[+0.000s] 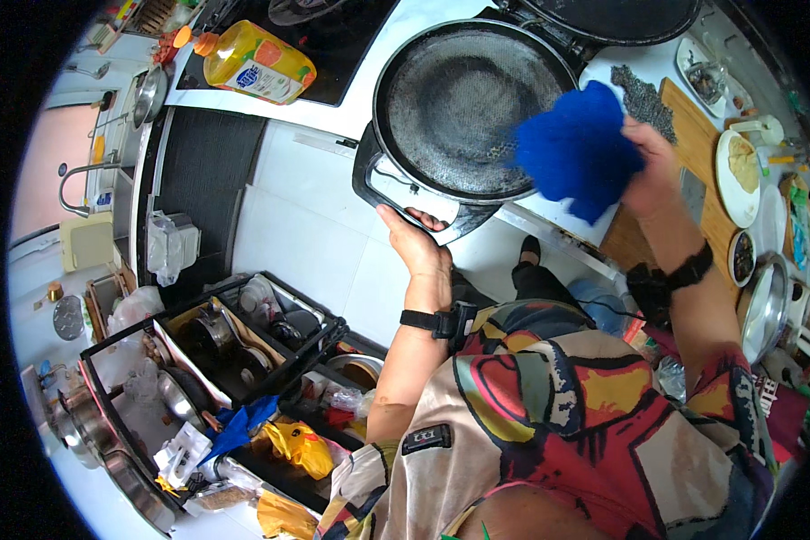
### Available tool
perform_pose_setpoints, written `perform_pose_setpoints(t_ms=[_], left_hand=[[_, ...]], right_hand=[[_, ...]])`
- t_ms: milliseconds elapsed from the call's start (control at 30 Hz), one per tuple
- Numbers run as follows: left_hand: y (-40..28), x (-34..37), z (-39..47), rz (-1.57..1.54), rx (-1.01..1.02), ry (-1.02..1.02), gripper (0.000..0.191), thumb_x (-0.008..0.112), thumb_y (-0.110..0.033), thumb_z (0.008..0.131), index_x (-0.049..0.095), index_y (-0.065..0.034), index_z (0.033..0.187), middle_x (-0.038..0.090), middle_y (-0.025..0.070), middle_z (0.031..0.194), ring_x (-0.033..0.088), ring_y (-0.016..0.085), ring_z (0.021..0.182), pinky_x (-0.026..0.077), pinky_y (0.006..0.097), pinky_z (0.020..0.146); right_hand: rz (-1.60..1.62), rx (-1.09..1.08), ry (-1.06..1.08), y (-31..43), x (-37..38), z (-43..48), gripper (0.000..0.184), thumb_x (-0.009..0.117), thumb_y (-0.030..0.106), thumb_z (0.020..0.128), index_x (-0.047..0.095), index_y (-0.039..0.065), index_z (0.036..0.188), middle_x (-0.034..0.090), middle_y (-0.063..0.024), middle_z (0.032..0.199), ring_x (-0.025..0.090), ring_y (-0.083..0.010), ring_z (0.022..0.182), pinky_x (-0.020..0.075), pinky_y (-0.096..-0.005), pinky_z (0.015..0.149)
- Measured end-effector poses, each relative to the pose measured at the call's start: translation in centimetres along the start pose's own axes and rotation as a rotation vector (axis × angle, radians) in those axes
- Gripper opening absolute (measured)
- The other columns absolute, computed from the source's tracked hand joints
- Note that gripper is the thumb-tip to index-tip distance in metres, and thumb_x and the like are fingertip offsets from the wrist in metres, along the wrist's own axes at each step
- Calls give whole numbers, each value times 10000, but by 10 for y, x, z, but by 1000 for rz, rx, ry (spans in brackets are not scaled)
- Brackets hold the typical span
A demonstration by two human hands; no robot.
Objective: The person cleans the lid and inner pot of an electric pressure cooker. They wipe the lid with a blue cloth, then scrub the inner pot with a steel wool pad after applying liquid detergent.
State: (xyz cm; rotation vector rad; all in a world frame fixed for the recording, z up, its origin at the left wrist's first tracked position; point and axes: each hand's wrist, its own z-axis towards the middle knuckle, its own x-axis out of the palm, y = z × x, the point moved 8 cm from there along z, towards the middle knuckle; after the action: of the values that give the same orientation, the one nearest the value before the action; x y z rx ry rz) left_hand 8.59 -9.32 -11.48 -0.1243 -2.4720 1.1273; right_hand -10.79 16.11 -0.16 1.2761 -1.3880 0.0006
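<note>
A round black electric griddle [469, 108] is tilted open at the counter's edge, its pan scuffed and greyish in the middle. My left hand [418, 236] is wrapped around the looped black handle [371, 165] at its front. In my right hand [655, 165] is a bunched blue cloth [577, 148], somewhat blurred, by the pan's right rim. Part of the cloth overlaps the rim, and I cannot tell whether it touches the pan surface. Behind the pan, the second black plate [614, 20] is cut off by the top of the view.
A yellow dish soap bottle [263, 64] is by the black cooktop [351, 47]. To the right are a wooden cutting board [702, 148], a white plate with flatbread [725, 196] and a dark steel-wool-like pad [641, 101]. Open drawers [337, 331] with pots and bags stand at lower left.
</note>
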Motion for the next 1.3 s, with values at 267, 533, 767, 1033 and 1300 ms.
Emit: perform_pose_setpoints(t_ms=[267,533,767,1033,1300], left_hand=[[-4,-1,0,23,18,-11,586,325,-580,996,454,-85,709,439,42,565,455,175,499,422,294,465],[-4,-8,5,69,-34,37,586,327,-598,989,467,-69,777,462,51,655,482,189,571,467,335,533],[-9,-13,7,161,-32,91,595,353,-601,980,509,-47,832,506,74,706,542,227,617,543,417,619],[-30,-26,6,248,18,102,424,542,-486,958,528,-79,840,615,79,768,631,210,671,567,387,629],[-55,-64,20,319,32,37,231,559,-265,980,501,-105,824,558,45,634,615,217,566,560,379,594]], right_hand=[[-7,-195,-566,37,-80,-92,378,545,247,936,583,-3,1216,652,-150,1146,638,-289,1029,523,-448,917],[66,-168,-562,19,-103,-126,351,599,225,928,576,16,1210,653,-150,1118,658,-284,987,564,-428,842],[146,-164,-634,10,-111,-135,345,623,238,917,584,32,1191,656,-147,1097,664,-285,956,577,-432,804],[156,-121,-594,-1,-95,-133,378,653,294,892,594,41,1167,660,-136,1066,667,-263,928,582,-415,784],[30,-147,-567,-2,-94,-133,322,644,267,893,606,46,1124,658,-117,1011,669,-229,892,586,-370,745]])
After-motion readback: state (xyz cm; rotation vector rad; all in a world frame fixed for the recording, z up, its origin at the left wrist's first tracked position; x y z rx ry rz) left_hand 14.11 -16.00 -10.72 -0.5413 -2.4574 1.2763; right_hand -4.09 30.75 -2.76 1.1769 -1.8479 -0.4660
